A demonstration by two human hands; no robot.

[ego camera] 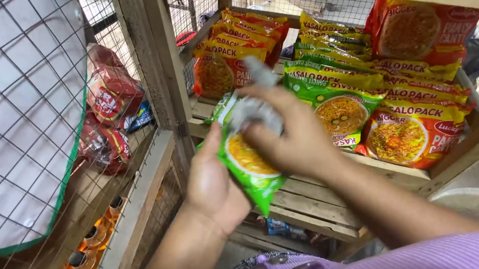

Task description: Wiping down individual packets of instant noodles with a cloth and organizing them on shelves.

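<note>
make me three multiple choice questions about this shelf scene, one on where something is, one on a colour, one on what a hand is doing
1. Where do the small bottles with orange liquid stand?
A. on the slatted shelf among the noodle packets
B. behind the wire mesh at lower left
C. in the person's right hand

2. What colour is the noodle packet held in the left hand?
A. green
B. blue
C. white

3. What is the right hand doing?
A. hanging clear of everything
B. resting flat on the wooden post
C. pressing a grey cloth against the held packet

Answers:
1. B, the bottles show through the mesh at the lower left, away from the wooden shelf.
2. A, its wrapper is bright green around an orange bowl picture.
3. C, its fingers lie over the cloth on the packet's upper part.
</note>
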